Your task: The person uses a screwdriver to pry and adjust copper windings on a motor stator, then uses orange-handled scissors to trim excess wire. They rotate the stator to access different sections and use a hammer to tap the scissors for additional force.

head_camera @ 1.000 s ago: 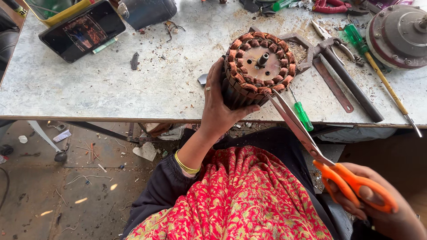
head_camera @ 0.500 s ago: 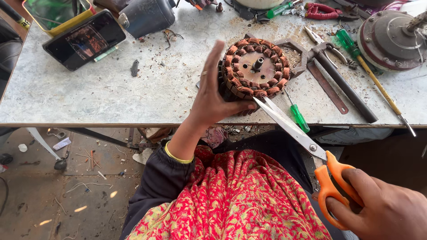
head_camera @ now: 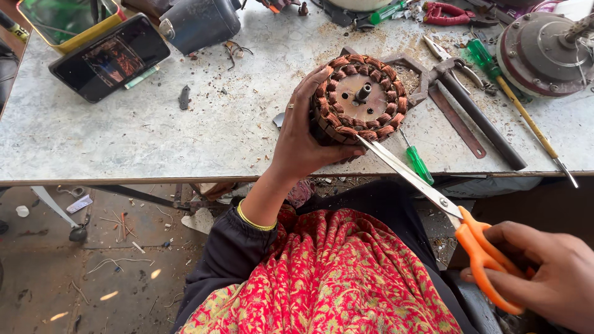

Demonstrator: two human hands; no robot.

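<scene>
At about ten o'clock a dark phone leans against a yellow-rimmed tray on the grey worktable. Near the centre, the left hand wraps the side of a round motor stator wound with copper coils, fingers curled over its rim at nine o'clock and thumb pressed beneath, holding it at the table's near edge. The scissors reach in from five o'clock, blade tips touching the winding at the stator's lower edge; whether the blades are parted I cannot tell. The right hand has its fingers threaded through the orange handles. Judging by this, the coils are being cut away; the next snip needs a tip worked under a strand. A green screwdriver lies just beside.
</scene>
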